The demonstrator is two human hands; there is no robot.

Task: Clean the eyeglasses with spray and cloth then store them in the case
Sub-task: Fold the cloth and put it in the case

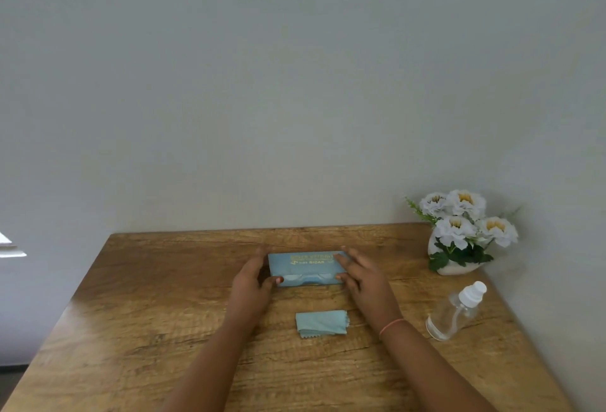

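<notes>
A light blue eyeglass case (305, 268) with gold lettering lies closed on the wooden table, towards the back. My left hand (254, 277) grips its left end, thumb at the front edge. At the case's right end my right hand (359, 272) holds on, fingers over the top and thumb on the front. A folded light blue cloth (322, 323) lies nearer to me, between my forearms. To the right stands a clear spray bottle (454, 311) with a white cap. No eyeglasses are visible.
A white pot of white artificial flowers (460, 231) sits at the table's back right corner against the wall. The wooden table (147, 313) meets the wall at the back and on the right; its left edge drops off to the floor.
</notes>
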